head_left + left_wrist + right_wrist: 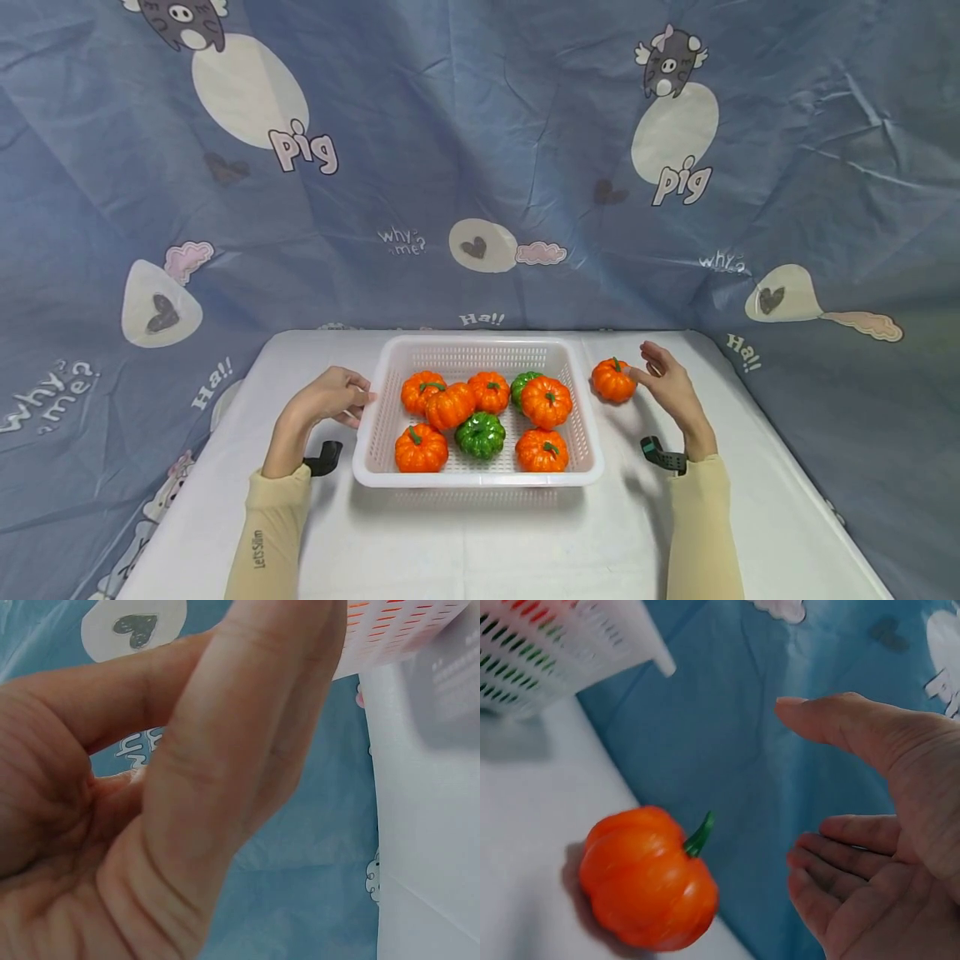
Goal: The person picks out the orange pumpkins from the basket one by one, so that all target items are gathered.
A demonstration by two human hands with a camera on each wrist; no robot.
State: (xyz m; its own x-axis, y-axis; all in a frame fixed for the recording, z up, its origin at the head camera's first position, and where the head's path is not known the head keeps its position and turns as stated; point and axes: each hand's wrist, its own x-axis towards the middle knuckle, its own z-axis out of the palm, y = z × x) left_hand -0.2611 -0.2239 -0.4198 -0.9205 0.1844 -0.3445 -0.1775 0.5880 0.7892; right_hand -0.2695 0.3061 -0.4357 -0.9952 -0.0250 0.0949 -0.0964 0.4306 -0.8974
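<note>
A white perforated plastic basket (pixel 480 481) holds several orange toy pumpkins (pixel 421 448) and two green ones (pixel 481 436). My left hand (pixel 333 396) is at the basket's left side, its fingers loosely bent and the fingertips at the rim; the left wrist view cuts off the tips, so firm contact is unclear. On the table to the right of the basket sits a single orange pumpkin (pixel 649 879) with a green stem. My right hand (pixel 671 387) hovers just right of that pumpkin. Thumb and fingers are spread apart, with nothing between them in the right wrist view.
A white-covered table (pixel 525 550) carries the basket. Behind and beside it hangs a blue cloth (pixel 480 167) printed with pigs and lettering. Both wrists wear dark straps, the right one (pixel 663 456) near the sleeve.
</note>
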